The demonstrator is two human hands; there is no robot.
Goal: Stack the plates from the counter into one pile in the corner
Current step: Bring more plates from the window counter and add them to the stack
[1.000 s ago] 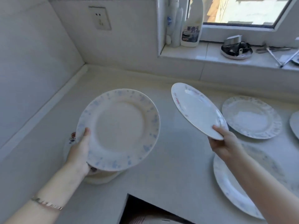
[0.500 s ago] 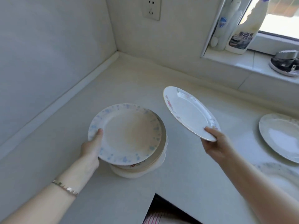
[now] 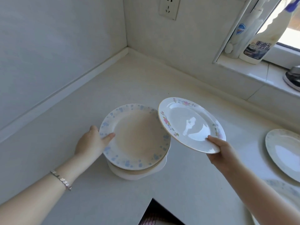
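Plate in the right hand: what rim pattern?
The plate shows pink flowers, green leaves, on white; head view.

Pretty plain kitchen corner: a pale left wall [image 3: 56,38] and back wall [image 3: 186,46] meet above a cream counter [image 3: 116,82], with a white trim strip [image 3: 65,89] along the base of the left one. A white wall socket [image 3: 168,7] sits high on the back wall. On the right, a tiled window sill [image 3: 253,73] is raised above the counter, with 2 things at its left end: a cleaner bottle [image 3: 259,46] and a slimmer white bottle [image 3: 241,34]. Daylight comes in through the window [image 3: 292,34].
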